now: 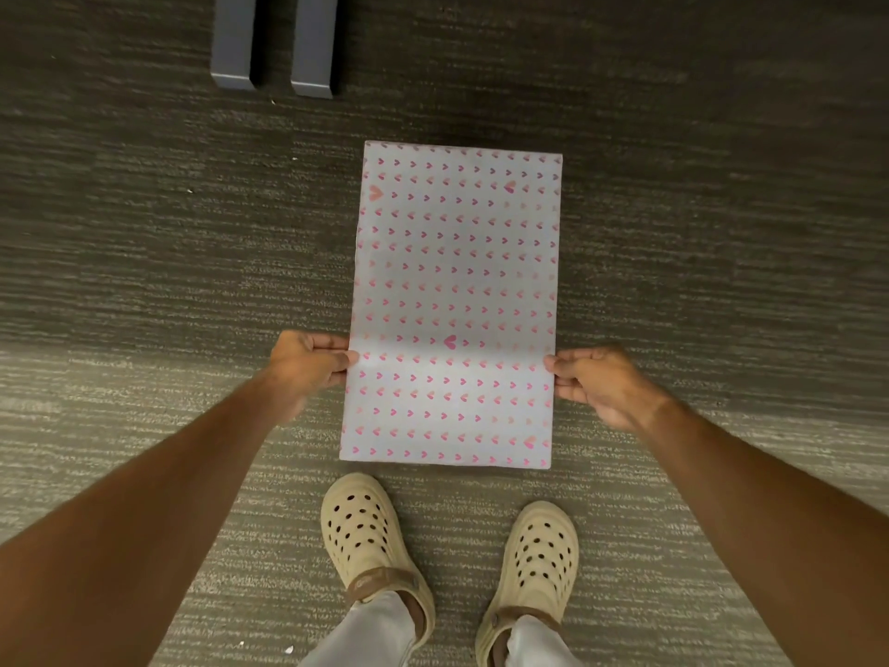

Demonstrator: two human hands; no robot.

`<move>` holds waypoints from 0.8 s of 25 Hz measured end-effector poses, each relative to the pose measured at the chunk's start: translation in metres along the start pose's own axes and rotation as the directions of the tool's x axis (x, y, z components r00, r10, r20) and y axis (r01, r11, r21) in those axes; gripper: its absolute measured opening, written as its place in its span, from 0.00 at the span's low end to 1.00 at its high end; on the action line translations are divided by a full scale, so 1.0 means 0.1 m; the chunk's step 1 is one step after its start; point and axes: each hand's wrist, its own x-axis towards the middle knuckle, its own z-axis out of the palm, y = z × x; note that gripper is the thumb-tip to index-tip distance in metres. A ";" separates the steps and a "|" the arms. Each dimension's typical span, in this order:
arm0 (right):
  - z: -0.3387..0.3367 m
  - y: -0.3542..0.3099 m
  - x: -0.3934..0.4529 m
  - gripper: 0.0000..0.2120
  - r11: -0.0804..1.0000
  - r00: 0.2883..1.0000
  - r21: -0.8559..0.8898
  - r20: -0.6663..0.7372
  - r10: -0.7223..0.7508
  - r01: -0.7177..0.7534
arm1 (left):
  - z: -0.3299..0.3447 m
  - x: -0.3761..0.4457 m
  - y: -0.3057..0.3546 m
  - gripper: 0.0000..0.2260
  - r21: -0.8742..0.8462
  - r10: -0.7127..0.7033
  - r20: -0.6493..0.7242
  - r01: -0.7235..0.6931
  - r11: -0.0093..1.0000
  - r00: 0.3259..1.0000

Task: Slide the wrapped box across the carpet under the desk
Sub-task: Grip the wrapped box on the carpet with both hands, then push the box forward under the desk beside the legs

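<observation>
Low in the frame, tan clogs (pixel 368 536) stand on the carpet (pixel 144 281). Mid-frame, the left hand (pixel 308 365) and right hand (pixel 596 382) pinch the wrapped box (pixel 454 300) at its side edges; it looks stiff, light, its paper slick. Desk legs (pixel 274 40) stand upper left.

You have one wrapped box (pixel 454 305) at the centre of the frame, its paper printed with rows of small pink hearts too many to count, plus a handful of larger hearts scattered among them. You have two hands on it: one left hand (pixel 308 365) on its left edge and one right hand (pixel 599 385) on its right edge. At the bottom of the frame you can count two beige clogs (pixel 365 536), one per foot. In the upper left stand two grey desk legs (pixel 274 40), side by side. One carpet (pixel 144 281) covers the whole floor.
</observation>
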 end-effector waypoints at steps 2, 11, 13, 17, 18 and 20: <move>-0.04 -0.04 0.01 0.05 1.000 1.000 -0.007 0.013 0.028 -0.028 | -0.02 -0.02 0.07 0.12 0.003 -0.026 0.022 0.026 1.000 0.999; -0.04 -0.35 -0.22 0.07 0.998 0.999 -0.054 -0.001 0.045 -0.045 | -0.14 -0.22 0.40 0.07 -0.006 -0.021 0.024 0.022 1.000 0.999; 0.00 -0.47 -0.32 0.07 0.998 1.000 -0.053 -0.001 0.031 -0.031 | -0.21 -0.25 0.53 0.05 0.000 -0.004 0.031 0.004 1.000 1.000; 0.12 -0.76 -0.50 0.06 0.999 0.999 -0.044 -0.038 -0.005 0.003 | -0.36 -0.30 0.86 0.04 0.012 0.039 0.042 -0.039 0.999 0.998; 0.15 -0.86 -0.53 0.06 0.999 0.999 -0.042 -0.046 -0.021 0.020 | -0.41 -0.29 0.97 0.04 0.029 0.052 0.053 -0.054 0.998 0.997; 0.19 -1.05 -0.57 0.06 0.998 0.997 -0.043 -0.060 -0.056 0.054 | -0.48 -0.27 1.19 0.03 0.081 0.081 0.068 -0.087 0.993 0.994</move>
